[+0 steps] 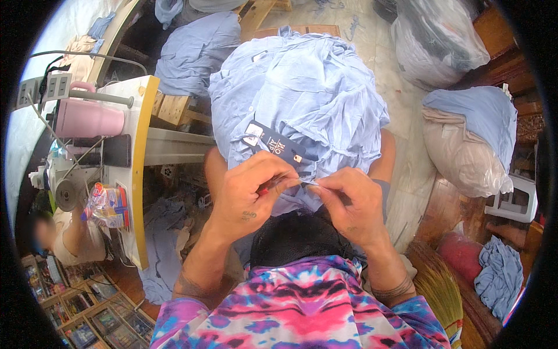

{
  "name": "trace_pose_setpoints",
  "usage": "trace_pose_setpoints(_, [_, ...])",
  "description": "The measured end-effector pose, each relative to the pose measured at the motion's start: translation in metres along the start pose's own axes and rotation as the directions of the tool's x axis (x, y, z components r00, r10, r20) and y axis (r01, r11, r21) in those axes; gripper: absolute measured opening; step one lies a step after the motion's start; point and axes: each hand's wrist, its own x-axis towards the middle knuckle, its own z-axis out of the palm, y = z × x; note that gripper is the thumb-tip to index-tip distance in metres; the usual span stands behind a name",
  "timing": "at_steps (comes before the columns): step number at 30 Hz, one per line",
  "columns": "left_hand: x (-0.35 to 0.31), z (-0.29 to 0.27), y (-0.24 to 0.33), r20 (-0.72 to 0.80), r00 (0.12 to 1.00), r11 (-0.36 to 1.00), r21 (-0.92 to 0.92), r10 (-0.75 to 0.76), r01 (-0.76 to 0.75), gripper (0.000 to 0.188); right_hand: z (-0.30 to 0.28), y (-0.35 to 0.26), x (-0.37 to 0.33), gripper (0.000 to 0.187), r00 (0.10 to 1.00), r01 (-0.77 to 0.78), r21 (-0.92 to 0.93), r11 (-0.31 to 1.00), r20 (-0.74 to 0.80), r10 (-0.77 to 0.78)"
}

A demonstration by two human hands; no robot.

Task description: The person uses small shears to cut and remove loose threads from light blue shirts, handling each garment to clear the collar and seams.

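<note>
A large heap of light blue garments [308, 75] lies across my lap. My left hand [244, 192] and my right hand [357, 203] meet at its near edge, both closed in a pinch. Between their fingertips stretches a small pale blue bit of the garment's edge. Something small, red and dark, shows inside the curled fingers of my left hand, mostly hidden. Just beyond that hand, a dark navy hang tag [276, 144] with a white sticker rests on the cloth.
At left stands a yellow-edged white table [138, 192] with a pink tumbler [90, 118], a phone [117, 150] and a plastic-wrapped packet [107, 206]. Another person [72, 238] is behind it. Filled plastic bags [439, 43], a broom [436, 279] and a white stool [514, 198] are at right.
</note>
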Motion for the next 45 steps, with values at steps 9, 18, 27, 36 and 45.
trace_pose_setpoints(9, [-0.001, -0.008, 0.004, -0.124, 0.992, 1.0, 0.018, -0.023, 0.026, 0.012, 0.013, -0.011, -0.007, 0.02, 0.888, -0.435, 0.576, 0.692, 0.149, 0.434])
trace_pose_setpoints(18, [0.015, -0.013, 0.035, -0.087, 0.993, 0.958, -0.271, 0.075, -0.096, 0.019, 0.017, -0.016, -0.005, 0.016, 0.961, -0.273, 0.274, 0.922, 0.113, 0.251])
trace_pose_setpoints(27, [-0.031, 0.019, 0.013, -0.055, 0.975, 0.861, -0.482, -0.214, 0.162, 0.016, 0.007, -0.027, -0.031, 0.02, 0.911, -0.286, 0.549, 0.785, -0.097, 0.4])
trace_pose_setpoints(36, [-0.038, 0.053, -0.002, 0.235, 0.936, 0.543, -0.766, -0.262, 0.345, 0.017, 0.003, -0.031, -0.054, 0.022, 0.862, -0.272, 0.6, 0.752, -0.196, 0.468])
trace_pose_setpoints(45, [-0.046, 0.043, -0.009, 0.264, 0.921, 0.459, -0.806, -0.287, 0.374, 0.017, 0.001, -0.032, -0.039, 0.022, 0.856, -0.264, 0.529, 0.806, -0.257, 0.449])
